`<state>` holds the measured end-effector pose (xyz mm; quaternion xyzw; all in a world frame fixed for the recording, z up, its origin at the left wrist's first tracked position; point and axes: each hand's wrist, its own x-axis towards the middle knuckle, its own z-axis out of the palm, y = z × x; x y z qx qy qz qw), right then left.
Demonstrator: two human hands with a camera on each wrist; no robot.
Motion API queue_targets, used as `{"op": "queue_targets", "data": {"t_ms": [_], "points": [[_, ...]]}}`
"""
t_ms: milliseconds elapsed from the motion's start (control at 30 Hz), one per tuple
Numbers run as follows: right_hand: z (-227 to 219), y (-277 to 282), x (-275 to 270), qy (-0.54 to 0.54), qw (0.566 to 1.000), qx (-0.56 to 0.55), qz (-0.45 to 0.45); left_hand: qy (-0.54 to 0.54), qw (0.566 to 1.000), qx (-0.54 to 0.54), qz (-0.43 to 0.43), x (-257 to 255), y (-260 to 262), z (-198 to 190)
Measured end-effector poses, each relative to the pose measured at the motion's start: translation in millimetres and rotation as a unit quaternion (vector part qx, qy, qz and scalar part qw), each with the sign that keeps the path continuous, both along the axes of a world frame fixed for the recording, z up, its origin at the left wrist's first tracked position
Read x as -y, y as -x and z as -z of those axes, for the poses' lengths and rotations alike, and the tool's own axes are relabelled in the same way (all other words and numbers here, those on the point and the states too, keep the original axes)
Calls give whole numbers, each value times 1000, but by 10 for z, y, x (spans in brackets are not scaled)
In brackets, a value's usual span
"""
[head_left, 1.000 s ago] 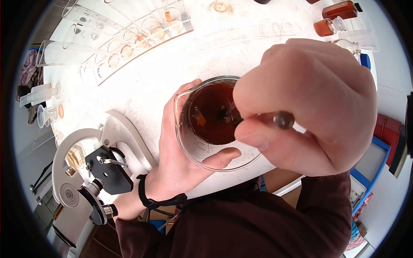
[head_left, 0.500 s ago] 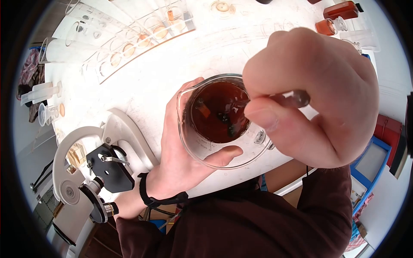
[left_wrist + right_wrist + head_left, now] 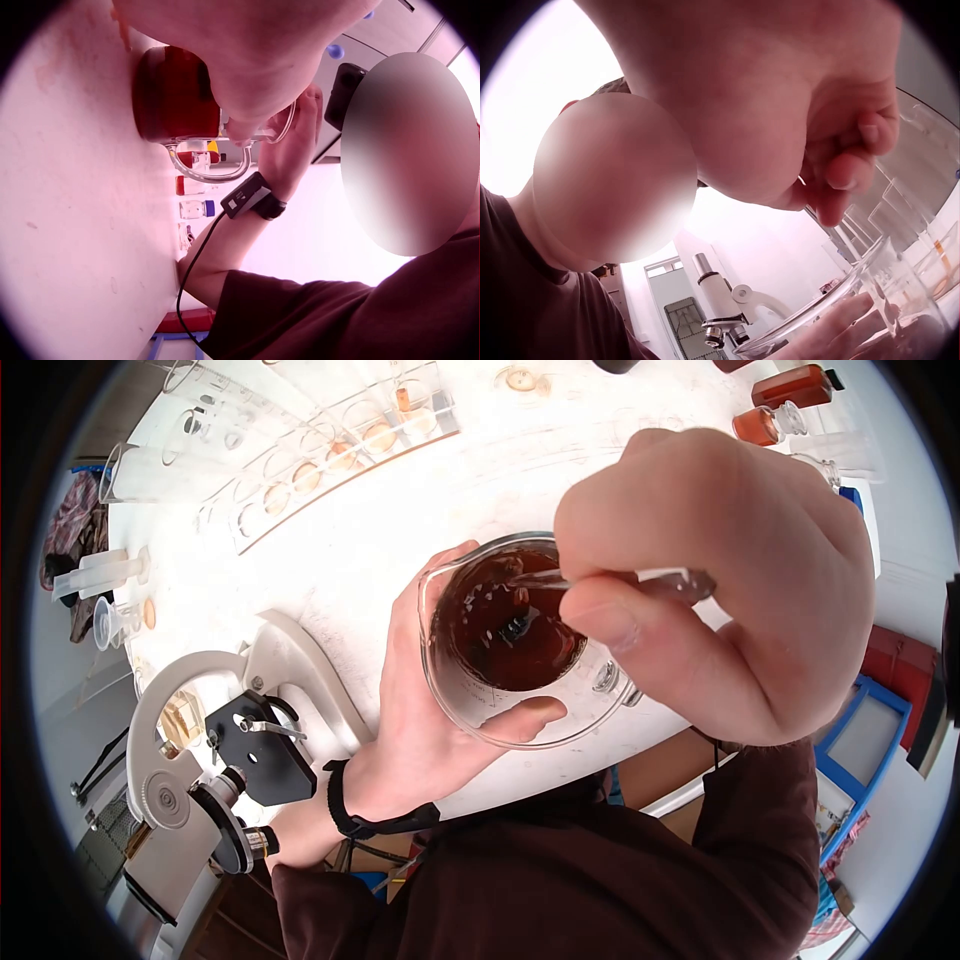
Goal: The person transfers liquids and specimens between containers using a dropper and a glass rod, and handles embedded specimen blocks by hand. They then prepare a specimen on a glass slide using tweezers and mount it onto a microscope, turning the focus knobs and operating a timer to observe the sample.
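A glass beaker with a handle [image 3: 470, 705] holds dark red-brown liquid [image 3: 540, 660], with small pieces and bubbles at its surface. Around its left side curls the left hand [image 3: 410, 710], thumb on the near side. Above the beaker's right rim, the right hand [image 3: 720, 580] pinches a thin glass rod [image 3: 540, 579] between thumb and forefinger; the rod reaches over the liquid. In the left wrist view the beaker [image 3: 161, 97] stands on the white table, partly covered by the left hand [image 3: 255, 52]. The right wrist view shows the right hand's [image 3: 780, 97] other fingers curled.
A microscope [image 3: 300, 660] stands left of the beaker. Behind it is a clear rack [image 3: 350, 478] of glass tubes. Bottles with red-orange liquid [image 3: 755, 425] stand at the far right. Plastic syringes [image 3: 100, 575] lie at the left edge, and a blue-framed case [image 3: 865, 745] is at the right.
The right hand shifted up and right, then slightly left. The rod's tip now shows toward the back of the beaker, and the pieces in the liquid have moved. The left hand keeps its grip.
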<state>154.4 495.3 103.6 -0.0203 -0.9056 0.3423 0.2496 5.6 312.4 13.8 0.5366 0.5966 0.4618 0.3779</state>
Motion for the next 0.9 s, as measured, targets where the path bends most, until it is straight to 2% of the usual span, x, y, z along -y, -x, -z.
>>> {"op": "queue_targets", "data": {"t_ms": [67,133,167,233,267,300,333,467,533,567,633,667,733,767,800,833,867,900], "points": [[-21,-7,-2,-29,1000,2,10,-28,999,-14,7,-5,-11,12],[-75,-14,21,-56,998,30,21,-1,997,82,-7,7,-40,40],[-171,-10,22,-57,998,30,21,-2,997,82,-7,4,-36,33],[-397,37,18,-149,959,235,-48,-20,999,-38,1,-3,-16,4],[-303,41,27,-149,959,235,-47,-21,999,-38,1,-5,-14,-10],[-122,41,37,-70,990,116,-50,5,1000,-19,-1,-4,-14,-25],[-2,46,43,10,999,-6,-52,31,1000,0,-4,-1,-16,-40],[75,62,48,-12,998,-48,-28,107,993,56,-11,4,-19,-50],[80,45,55,8,998,-54,28,-1,1000,-24,11,-7,8,7],[52,40,42,8,998,-55,28,-1,1000,-25,11,-10,4,5],[-30,36,6,-82,996,-12,36,-15,999,-37,3,-16,-10,-1],[-34,44,34,-82,996,-12,36,-15,999,-37,3,-11,-14,13],[-49,63,118,85,993,8,85,-20,999,29,-6,3,-27,53],[-129,52,96,85,993,8,85,-20,999,29,-6,2,-24,41],[-275,34,49,-16,993,109,29,-17,1000,-12,-5,-3,-18,17],[-354,23,23,-117,971,208,-28,-14,999,-52,-4,-6,-15,-4],[-307,53,-24,-117,971,208,-27,-14,999,-52,-4,-3,-14,-20],[-206,108,-110,-70,983,142,-94,36,999,-37,-2,4,-13,-35]]}}
